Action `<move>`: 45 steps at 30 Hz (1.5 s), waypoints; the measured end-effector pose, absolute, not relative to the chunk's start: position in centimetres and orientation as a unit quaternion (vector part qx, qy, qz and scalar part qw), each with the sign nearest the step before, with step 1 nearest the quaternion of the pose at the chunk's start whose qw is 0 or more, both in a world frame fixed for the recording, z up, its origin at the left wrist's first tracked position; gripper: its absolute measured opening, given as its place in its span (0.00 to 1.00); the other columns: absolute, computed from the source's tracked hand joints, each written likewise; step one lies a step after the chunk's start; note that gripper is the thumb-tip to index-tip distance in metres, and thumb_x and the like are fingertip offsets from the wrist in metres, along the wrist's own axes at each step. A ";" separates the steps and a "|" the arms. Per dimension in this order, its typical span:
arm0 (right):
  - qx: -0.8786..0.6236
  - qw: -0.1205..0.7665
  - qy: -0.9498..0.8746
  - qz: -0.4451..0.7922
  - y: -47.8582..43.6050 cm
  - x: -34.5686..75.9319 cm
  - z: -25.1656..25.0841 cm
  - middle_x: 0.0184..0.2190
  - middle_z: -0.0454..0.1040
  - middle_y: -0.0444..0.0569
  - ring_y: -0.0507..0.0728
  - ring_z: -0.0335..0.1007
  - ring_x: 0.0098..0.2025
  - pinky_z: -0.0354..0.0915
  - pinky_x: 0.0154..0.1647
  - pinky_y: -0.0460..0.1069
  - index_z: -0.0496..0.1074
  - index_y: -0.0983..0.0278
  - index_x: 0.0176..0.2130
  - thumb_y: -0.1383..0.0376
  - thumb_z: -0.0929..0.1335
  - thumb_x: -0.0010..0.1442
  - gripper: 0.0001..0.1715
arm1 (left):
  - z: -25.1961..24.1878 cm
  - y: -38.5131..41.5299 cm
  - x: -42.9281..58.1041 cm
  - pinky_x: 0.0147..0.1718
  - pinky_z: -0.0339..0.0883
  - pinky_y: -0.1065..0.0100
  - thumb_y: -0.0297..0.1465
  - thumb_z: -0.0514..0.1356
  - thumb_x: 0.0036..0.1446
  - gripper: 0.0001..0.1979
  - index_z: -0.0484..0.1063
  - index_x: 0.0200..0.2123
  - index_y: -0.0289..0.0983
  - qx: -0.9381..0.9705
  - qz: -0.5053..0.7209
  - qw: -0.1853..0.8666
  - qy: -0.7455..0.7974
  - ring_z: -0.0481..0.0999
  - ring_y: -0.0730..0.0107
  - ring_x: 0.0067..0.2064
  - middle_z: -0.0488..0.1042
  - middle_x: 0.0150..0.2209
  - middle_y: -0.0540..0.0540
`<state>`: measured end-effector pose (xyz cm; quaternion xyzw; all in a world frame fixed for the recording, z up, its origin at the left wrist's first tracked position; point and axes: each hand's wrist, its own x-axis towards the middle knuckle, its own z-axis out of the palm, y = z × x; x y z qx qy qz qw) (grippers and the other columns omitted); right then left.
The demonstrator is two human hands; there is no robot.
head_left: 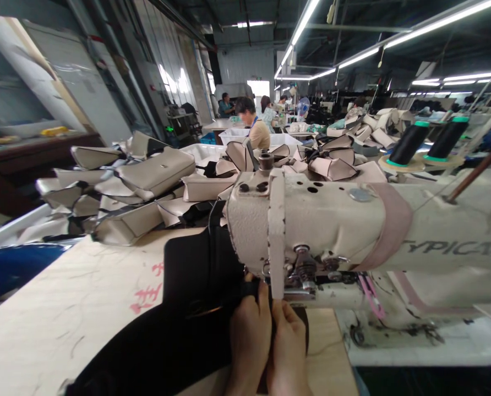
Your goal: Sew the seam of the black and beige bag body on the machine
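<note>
My left hand (249, 341) and my right hand (287, 352) sit side by side at the bottom of the view, fingertips pinching the edge of a black leather bag piece (200, 275). The piece rises in a fold toward the head of a cream industrial sewing machine (320, 220) marked TYPICAL. Its edge runs in under the metal presser foot (301, 278), just beyond my fingertips. The machine's faceplate hides the needle's tip. Most of the black piece lies on the pale wooden table top (64, 313) to the left of my hands.
Beige bag bodies (154, 171) lie heaped beyond the machine, with more (332, 165) behind it. Two black thread cones (408, 144) stand at the right. A seated co-worker (251, 118) and other people work further back among the benches.
</note>
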<state>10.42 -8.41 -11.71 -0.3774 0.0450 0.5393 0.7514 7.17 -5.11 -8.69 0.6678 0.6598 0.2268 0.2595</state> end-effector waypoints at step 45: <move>-0.744 0.265 -0.484 -0.377 -26.5 38.2 -12.0 0.49 0.70 0.58 0.66 0.65 0.52 0.54 0.57 0.61 0.65 0.69 0.55 0.59 0.62 0.61 0.25 | -10.5 -1.5 6.1 0.40 0.66 0.65 0.35 0.52 0.57 0.15 0.75 0.33 0.32 0.636 0.307 0.402 0.583 0.75 0.53 0.47 0.78 0.38 0.35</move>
